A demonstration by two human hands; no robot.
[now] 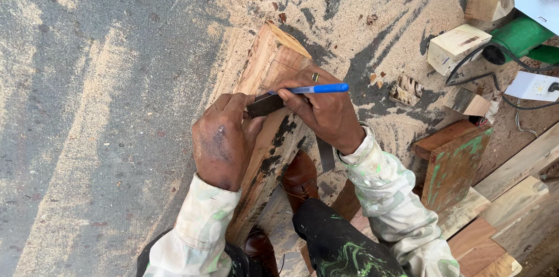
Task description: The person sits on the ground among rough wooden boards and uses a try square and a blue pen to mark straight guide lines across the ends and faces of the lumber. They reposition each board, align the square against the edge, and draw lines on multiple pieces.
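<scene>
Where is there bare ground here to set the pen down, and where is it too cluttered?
The grey ground left of the wooden beam and the left hand lies open. A sawdust patch beyond the beam's far end holds only small chips. Right of the right hand with the blue pen it is crowded: wood offcuts, cables, a green power tool.

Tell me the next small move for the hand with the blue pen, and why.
Probably draw the blue pen along the edge of the dark square blade. The right hand holds the pen tip by that blade, and the left hand presses it flat across the wooden block, so a line looks ready.
</scene>
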